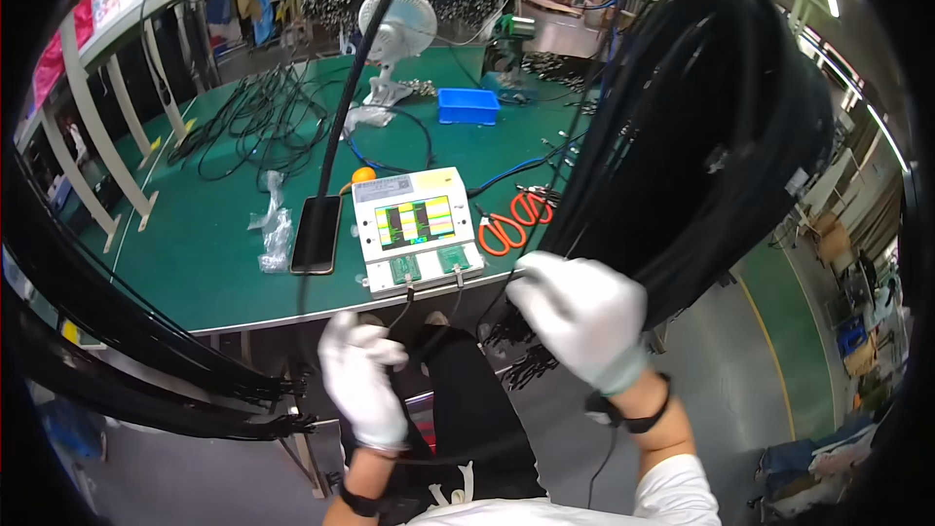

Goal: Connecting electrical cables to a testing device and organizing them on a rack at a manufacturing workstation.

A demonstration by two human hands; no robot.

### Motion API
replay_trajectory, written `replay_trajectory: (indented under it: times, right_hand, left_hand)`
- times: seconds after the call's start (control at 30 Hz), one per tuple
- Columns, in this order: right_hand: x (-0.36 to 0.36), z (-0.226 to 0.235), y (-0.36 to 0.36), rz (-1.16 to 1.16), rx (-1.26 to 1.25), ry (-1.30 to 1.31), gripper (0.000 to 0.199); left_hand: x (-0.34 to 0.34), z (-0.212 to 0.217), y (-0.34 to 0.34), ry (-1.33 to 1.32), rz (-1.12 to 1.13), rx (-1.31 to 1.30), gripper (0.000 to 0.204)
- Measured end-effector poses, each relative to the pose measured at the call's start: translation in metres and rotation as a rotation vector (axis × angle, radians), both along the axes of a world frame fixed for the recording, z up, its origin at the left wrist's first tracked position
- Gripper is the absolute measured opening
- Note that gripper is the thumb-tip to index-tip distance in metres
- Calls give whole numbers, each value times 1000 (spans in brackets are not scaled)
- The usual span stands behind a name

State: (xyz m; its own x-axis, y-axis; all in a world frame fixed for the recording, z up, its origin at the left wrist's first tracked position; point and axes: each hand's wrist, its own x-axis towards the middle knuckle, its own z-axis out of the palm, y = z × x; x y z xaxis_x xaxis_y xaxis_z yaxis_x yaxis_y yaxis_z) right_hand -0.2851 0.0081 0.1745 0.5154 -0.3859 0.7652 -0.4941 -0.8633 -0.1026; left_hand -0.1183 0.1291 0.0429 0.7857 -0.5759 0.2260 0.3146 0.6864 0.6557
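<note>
My left hand [362, 380], in a white glove, hovers before the table's front edge with its fingers curled in. Whatever it may hold is hidden. To the right, my white-gloved right hand [584, 317] is raised beside a thick hanging bundle of black cables [682, 156]; its thumb and fingers are pinched together, blurred by motion. A thin dark line runs near those fingertips, but I cannot tell whether they grip it. Between and beyond my hands stands a white cable tester [409, 185] with a lit coloured screen. Two plugs with thin leads sit at its front edge.
On the green table [214, 282] lie a black phone [317, 244], orange-handled scissors [502, 236], clear plastic bags [277, 239] and loose black cables [253, 127]. A blue bin [467, 107] and a white fan [397, 27] stand farther back. More cable bundles [146, 351] hang at the left.
</note>
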Motion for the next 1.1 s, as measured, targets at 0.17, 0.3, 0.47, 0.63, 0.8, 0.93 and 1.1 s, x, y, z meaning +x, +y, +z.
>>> replay_trajectory:
  times: [0.17,0.3,0.47,0.63,0.8,0.93,1.1]
  right_hand:
    - [-36,151,10,-395,-694,-282,39]
    - [-26,185,-6,-410,-792,-115,46]
    - [24,185,13,-180,-440,-397,21]
    - [36,48,-31,442,343,-543,75]
    - [24,-130,-40,535,1405,-402,28]
    - [19,-170,0,582,1553,-483,26]
    - [1,-187,40,519,1396,-291,24]
  left_hand:
    - [38,-4,-17,-80,-217,61,41]
    - [-8,15,-59,-423,-265,233,46]
    - [-36,20,-104,-653,-241,203,44]
    - [-44,-7,-84,-844,-255,279,43]
    - [-45,-56,-35,-900,-246,646,41]
    - [-33,-135,-38,702,-978,725,32]
    - [-36,-197,-69,966,-1179,317,22]
